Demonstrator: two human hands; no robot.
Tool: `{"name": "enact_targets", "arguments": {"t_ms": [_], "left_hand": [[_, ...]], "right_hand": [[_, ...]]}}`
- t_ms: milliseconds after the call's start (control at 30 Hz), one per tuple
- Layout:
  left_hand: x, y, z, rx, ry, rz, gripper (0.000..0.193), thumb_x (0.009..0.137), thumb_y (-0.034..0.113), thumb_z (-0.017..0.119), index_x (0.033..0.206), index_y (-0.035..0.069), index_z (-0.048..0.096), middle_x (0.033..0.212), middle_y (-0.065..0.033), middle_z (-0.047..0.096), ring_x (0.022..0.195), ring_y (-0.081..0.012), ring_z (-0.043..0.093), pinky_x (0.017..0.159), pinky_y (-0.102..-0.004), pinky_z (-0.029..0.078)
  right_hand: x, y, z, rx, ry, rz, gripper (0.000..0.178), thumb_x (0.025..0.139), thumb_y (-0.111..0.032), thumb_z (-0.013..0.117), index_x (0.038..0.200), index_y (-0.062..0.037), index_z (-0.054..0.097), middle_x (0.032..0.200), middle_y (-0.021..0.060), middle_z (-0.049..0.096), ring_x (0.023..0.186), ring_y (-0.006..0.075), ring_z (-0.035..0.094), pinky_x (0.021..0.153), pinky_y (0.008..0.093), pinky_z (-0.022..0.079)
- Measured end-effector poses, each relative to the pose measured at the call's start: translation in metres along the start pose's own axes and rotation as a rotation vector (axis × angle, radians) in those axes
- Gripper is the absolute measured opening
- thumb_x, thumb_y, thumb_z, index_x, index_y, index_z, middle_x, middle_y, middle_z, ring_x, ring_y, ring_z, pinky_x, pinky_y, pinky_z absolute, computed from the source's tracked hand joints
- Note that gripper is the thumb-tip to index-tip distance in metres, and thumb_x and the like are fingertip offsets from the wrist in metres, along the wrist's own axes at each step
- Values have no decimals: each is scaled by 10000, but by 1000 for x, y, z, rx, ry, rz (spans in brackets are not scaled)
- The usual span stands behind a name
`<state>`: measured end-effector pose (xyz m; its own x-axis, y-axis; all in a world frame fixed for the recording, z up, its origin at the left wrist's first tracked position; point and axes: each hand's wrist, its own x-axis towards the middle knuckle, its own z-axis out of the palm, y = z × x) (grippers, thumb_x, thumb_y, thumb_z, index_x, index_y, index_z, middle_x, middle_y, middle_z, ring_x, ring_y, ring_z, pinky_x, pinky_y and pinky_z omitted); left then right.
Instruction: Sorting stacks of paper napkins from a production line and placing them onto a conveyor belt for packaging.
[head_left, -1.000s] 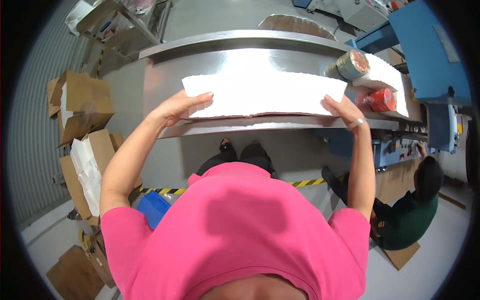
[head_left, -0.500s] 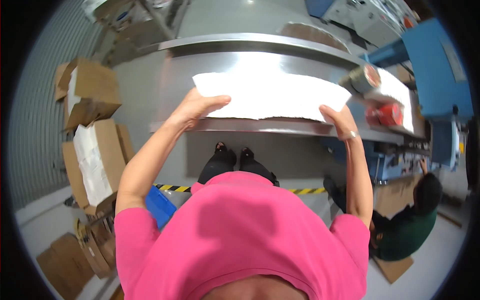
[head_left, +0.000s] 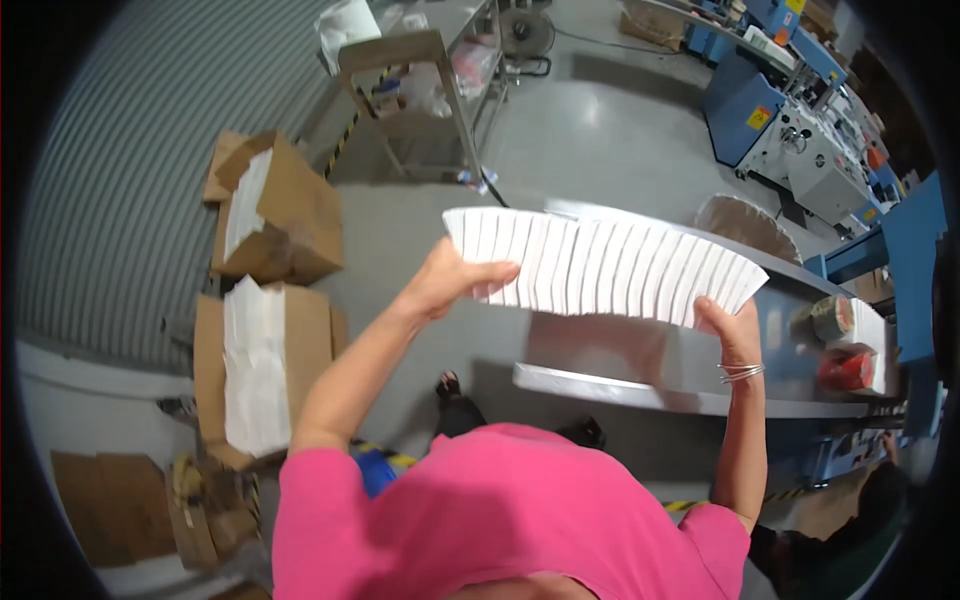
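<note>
Between my two hands hangs a long row of white folded paper pieces (head_left: 590, 265), pressed side by side so that dark lines show between them. My left hand (head_left: 455, 280) grips its left end, thumb over the near face. At the other end my right hand (head_left: 732, 325) clasps it the same way, a bracelet on the wrist. The row bows slightly and is held above the left part of the metal table (head_left: 600, 350). What the fingers do behind the paper is hidden.
Two open cardboard boxes (head_left: 315, 220) with white paper stand on the left. A red roll (head_left: 845, 370) and a tan roll (head_left: 832, 318) lie on the table's right. Blue machinery (head_left: 740, 110) is at the far right, a metal cart (head_left: 400, 50) at the back. Another person (head_left: 850, 530) is low on the right.
I have lifted the paper row off the table and turned leftward, so the boxes sit nearer the middle. The row's face with dark lines now shows. Both hands keep their hold.
</note>
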<state>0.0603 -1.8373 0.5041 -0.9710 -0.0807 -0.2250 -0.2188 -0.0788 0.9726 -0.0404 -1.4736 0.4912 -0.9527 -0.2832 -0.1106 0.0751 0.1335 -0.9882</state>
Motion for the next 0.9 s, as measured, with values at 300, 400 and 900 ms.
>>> {"name": "enact_targets", "arguments": {"t_ms": [300,400,900], "left_hand": [[41,28,-135,-21,-45,-14,436,736,113,758,1121,4,584,964,-64,656,813,-108,631,679,-230,512],[94,35,-143,-22,-105,-1,437,735,123,762,1117,6,585,953,-60,654,800,-110,627,679,-231,512],[389,108,-164,62,-406,30,569,709,151,744,1192,-48,519,1099,-116,611,972,-207,607,854,-307,470]], "right_hand": [[49,-2,126,113,40,36,572,733,-187,747,1206,27,505,1097,90,609,986,169,590,857,290,467],[62,-7,132,127,156,45,582,735,-189,746,1214,32,501,1108,95,608,990,174,592,857,288,466],[249,-64,144,236,499,-13,349,711,-127,743,988,-2,570,838,32,595,702,86,551,581,234,455]]}}
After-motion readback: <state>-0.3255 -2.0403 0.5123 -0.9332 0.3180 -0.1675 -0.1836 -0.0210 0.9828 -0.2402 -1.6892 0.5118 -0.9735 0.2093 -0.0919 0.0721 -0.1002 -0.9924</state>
